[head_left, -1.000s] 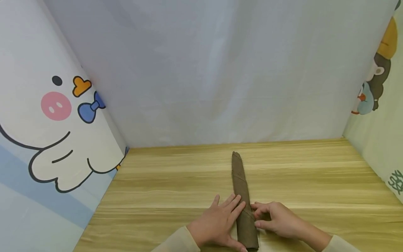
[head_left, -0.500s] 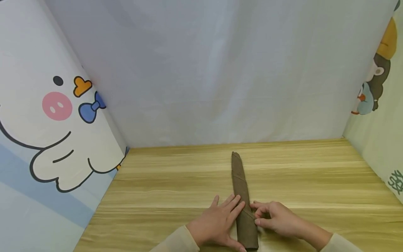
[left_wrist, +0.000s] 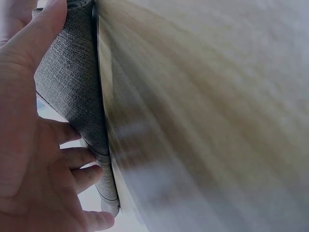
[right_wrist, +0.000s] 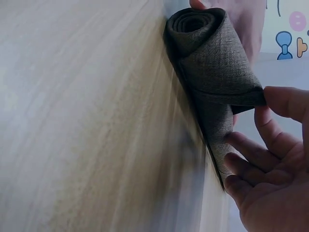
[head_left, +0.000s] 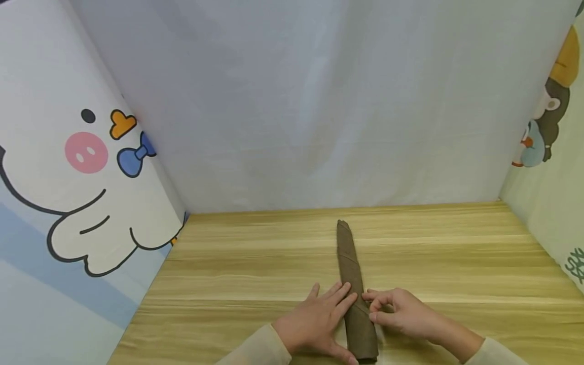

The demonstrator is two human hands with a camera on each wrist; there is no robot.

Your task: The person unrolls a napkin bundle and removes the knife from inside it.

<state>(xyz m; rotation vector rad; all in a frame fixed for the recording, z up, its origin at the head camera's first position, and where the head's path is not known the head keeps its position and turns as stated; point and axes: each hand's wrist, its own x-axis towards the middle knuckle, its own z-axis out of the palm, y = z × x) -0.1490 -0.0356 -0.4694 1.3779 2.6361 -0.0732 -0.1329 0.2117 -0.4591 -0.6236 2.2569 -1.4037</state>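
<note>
A brown woven cloth napkin [head_left: 349,263], rolled into a long tapering tube, lies on the table pointing away from me. My left hand [head_left: 315,320] rests along its left side, fingers spread and fairly straight, with the thumb by the wide near end. On the other side, my right hand [head_left: 405,315] pinches a loose corner of the napkin between thumb and index finger. The right wrist view shows that corner [right_wrist: 247,98] lifted off the roll [right_wrist: 219,58], whose near end is a spiral of layers. The other right fingertips touch the roll farther along.
The wood-grain table [head_left: 246,253] runs back to a pale grey curtain [head_left: 283,101]. A panel with a white cartoon bird [head_left: 36,167] stands on the left, and a pale green printed panel [head_left: 552,203] on the right.
The right hand's thumb and index finger have risen slightly along the napkin's right side, pinching its corner. The left hand stays in place; the head view shifts slightly.
</note>
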